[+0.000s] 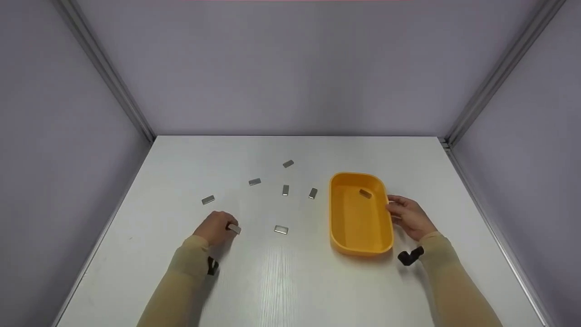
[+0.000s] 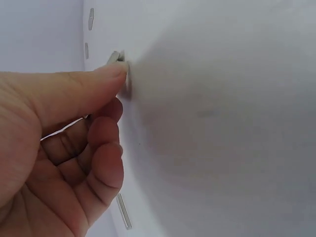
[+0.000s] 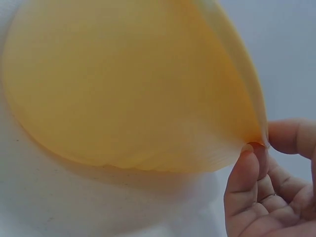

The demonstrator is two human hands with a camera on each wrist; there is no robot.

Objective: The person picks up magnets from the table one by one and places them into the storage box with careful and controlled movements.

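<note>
Now left hand (image 1: 215, 227) pinching a small metal block (image 1: 233, 228) left of the yellow tray (image 1: 361, 245), right hand (image 1: 408, 217) fingers clamped on tray's right rim, another block (image 1: 365, 193) inside.

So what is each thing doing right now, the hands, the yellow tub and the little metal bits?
left hand: pinches one metal piece at the table
right hand: fingers pinch the tub's rim
yellow tub: upright, open, one metal piece inside
loose metal pieces: six lying apart on the white table
</note>
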